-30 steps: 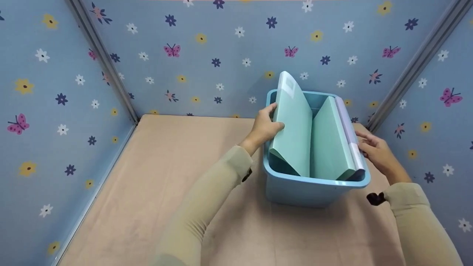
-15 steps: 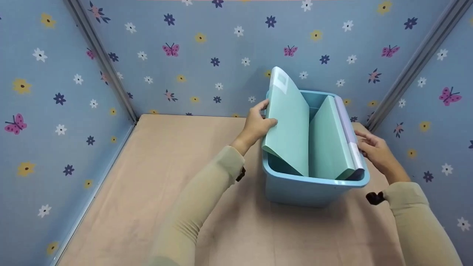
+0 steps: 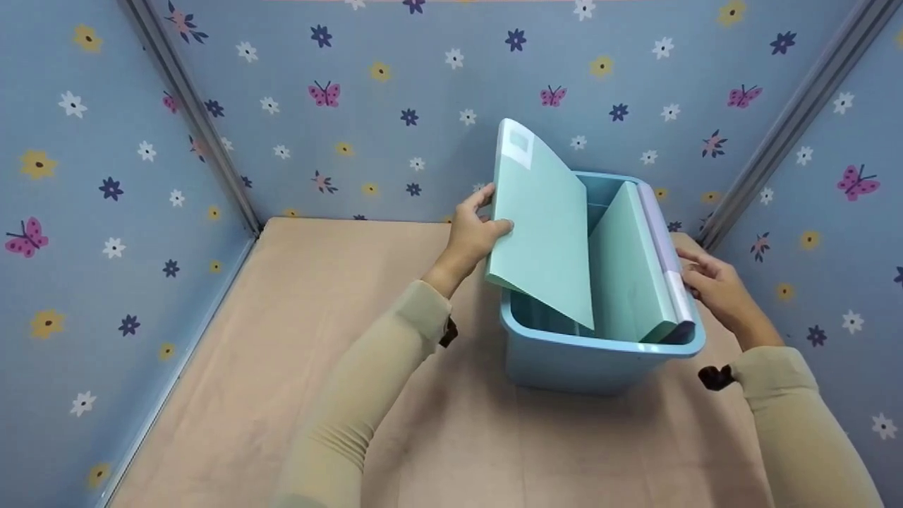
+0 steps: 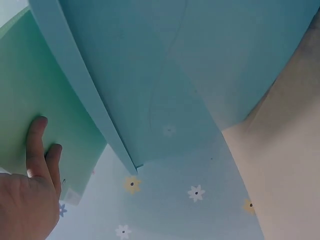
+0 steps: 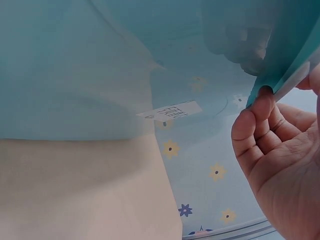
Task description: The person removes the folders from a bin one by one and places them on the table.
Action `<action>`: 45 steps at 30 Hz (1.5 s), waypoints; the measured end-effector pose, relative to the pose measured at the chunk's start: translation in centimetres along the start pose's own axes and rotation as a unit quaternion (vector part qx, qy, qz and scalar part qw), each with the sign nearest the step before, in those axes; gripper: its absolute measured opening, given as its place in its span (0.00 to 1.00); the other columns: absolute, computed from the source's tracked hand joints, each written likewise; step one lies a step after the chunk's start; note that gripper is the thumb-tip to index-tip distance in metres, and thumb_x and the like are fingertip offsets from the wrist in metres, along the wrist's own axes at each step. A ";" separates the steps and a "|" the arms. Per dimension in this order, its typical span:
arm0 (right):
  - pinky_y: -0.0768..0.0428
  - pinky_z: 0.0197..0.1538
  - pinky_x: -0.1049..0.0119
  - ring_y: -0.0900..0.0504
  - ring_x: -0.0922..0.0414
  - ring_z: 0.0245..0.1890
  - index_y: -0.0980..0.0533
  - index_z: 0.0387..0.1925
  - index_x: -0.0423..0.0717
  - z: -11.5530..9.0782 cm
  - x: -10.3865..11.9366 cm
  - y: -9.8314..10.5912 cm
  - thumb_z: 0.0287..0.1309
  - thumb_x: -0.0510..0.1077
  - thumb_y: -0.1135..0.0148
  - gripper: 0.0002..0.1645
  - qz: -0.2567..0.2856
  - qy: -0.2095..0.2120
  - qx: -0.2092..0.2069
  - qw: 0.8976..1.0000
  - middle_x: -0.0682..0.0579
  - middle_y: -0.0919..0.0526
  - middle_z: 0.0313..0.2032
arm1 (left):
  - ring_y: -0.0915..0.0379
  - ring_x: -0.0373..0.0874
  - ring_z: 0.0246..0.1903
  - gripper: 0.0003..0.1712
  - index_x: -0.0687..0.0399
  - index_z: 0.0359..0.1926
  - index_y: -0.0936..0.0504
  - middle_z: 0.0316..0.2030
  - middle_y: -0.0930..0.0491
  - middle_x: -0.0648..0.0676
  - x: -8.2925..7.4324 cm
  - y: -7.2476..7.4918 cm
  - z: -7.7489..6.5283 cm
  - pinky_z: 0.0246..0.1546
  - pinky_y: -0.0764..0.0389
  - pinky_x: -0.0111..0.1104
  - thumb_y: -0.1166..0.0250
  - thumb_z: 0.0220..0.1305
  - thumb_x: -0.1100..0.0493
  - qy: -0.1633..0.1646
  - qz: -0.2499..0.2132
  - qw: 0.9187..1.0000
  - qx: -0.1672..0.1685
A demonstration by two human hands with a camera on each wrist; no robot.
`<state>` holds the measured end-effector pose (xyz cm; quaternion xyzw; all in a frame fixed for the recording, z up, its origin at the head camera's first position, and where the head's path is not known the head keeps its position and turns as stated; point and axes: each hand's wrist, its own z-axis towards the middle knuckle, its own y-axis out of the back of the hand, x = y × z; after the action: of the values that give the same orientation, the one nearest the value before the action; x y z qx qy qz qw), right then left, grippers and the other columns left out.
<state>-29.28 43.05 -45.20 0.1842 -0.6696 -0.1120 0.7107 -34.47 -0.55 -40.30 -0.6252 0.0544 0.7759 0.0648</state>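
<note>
My left hand (image 3: 469,233) pinches the spine edge of a mint-green folder (image 3: 540,219), thumb on the near face and fingers on the other. The folder tilts left, its top above the rim of a blue plastic bin (image 3: 564,367) and its lower part inside. In the left wrist view, two fingers (image 4: 37,145) lie along the green cover. My right hand (image 3: 716,286) grips the bin's right rim, its fingers (image 5: 262,110) curled under the lip in the right wrist view. A second mint-green folder (image 3: 628,275) and a lilac folder (image 3: 655,226) stand at the bin's right side.
The bin stands on a beige tabletop (image 3: 296,339) right of the middle. Blue walls (image 3: 451,92) with flowers and butterflies enclose it at the back and sides, with grey posts (image 3: 190,106) in the corners. A white label (image 5: 172,111) is on the bin's outer side.
My left hand has moved left and slightly up, drawing the green folder the same way, so it leans out over the bin's left rim. The right hand has stayed on the rim.
</note>
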 end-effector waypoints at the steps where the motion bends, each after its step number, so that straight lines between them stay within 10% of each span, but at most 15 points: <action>1: 0.20 0.39 0.75 0.23 0.67 0.33 0.41 0.82 0.30 0.0 0.0 0.0 0.83 0.39 0.50 0.34 0.006 0.005 0.001 1.000 0.65 0.20 0.34 | 0.23 0.63 0.68 0.45 0.65 0.83 0.39 0.75 0.32 0.67 0.0 0.1 0.0 0.67 0.18 0.51 0.34 0.68 0.70 0.002 -0.001 1.000 -0.004; 45: 0.20 0.39 0.75 0.21 0.67 0.34 0.42 0.82 0.29 0.2 -0.5 0.0 0.82 0.36 0.51 0.34 0.006 0.014 -0.006 1.000 0.66 0.17 0.36 | 0.20 0.51 0.57 0.46 0.68 0.84 0.41 0.72 0.30 0.68 -0.7 7.4 -1.4 0.54 0.14 0.34 0.33 0.68 0.73 -0.005 -0.104 0.993 -0.051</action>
<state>-29.50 43.28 -45.64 0.1774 -0.6598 -0.1088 0.7220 -34.24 -8.09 -39.89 -0.6263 -0.0510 0.7697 0.1130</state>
